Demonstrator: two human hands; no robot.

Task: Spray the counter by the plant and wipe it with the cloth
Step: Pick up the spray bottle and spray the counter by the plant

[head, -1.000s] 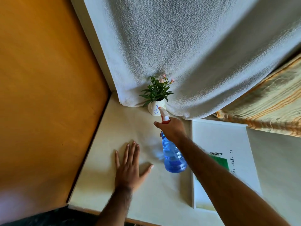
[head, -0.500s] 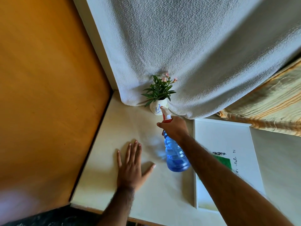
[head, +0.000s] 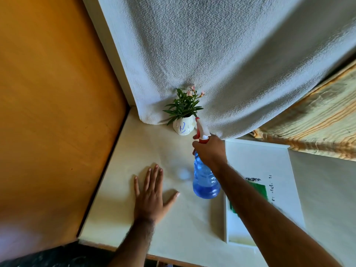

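Note:
My right hand (head: 211, 151) grips the neck of a blue spray bottle (head: 205, 181) with a white and red trigger head, its nozzle aimed toward the plant. The small green plant (head: 184, 106) with pink flowers stands in a white pot (head: 184, 127) at the back of the cream counter (head: 146, 147). My left hand (head: 151, 193) lies flat on the counter, fingers spread, left of the bottle. A large white textured cloth (head: 212, 54) hangs behind the plant and touches the counter.
An orange wall (head: 54, 112) bounds the counter on the left. A white board with a green patch (head: 269, 170) lies on the counter to the right. A striped yellowish fabric (head: 317, 122) hangs at the far right. The counter's front edge runs along the bottom.
My right hand with the spray bottle has shifted slightly back toward the plant. My left hand stays flat in the same place.

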